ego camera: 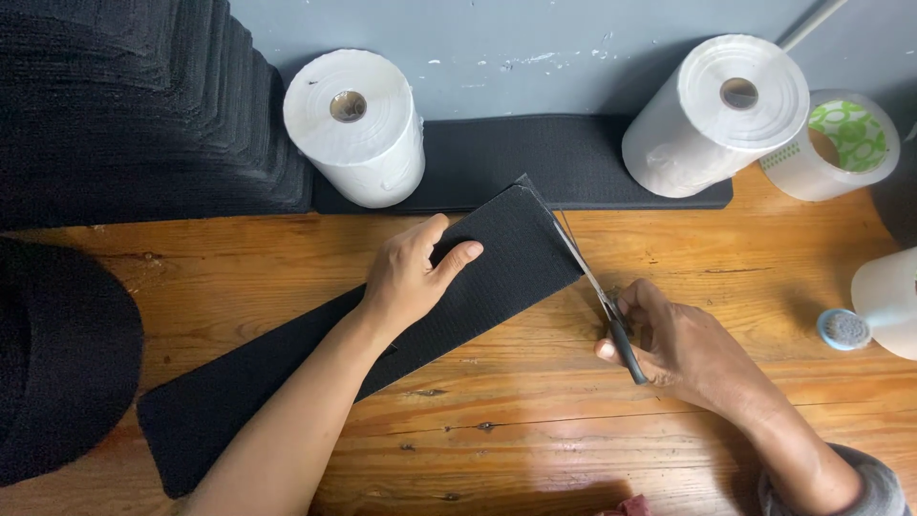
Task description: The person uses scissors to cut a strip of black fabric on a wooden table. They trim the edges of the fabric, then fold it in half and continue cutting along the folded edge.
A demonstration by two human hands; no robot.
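The left hand (411,277) lies flat, palm down, fingers spread forward, forearm bare. The right hand (669,344) is curled closed, thumb on top, wrist bent inward, sleeve at the elbow.

Single head-worn view, set above the wooden tabletop (535,401) and facing almost straight down at close range, far edge of frame reaching the grey wall (535,48), both forearms entering from the bottom edge

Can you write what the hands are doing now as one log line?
left hand: presses black strip | right hand: holds scissors at strip's end | surface: wooden table
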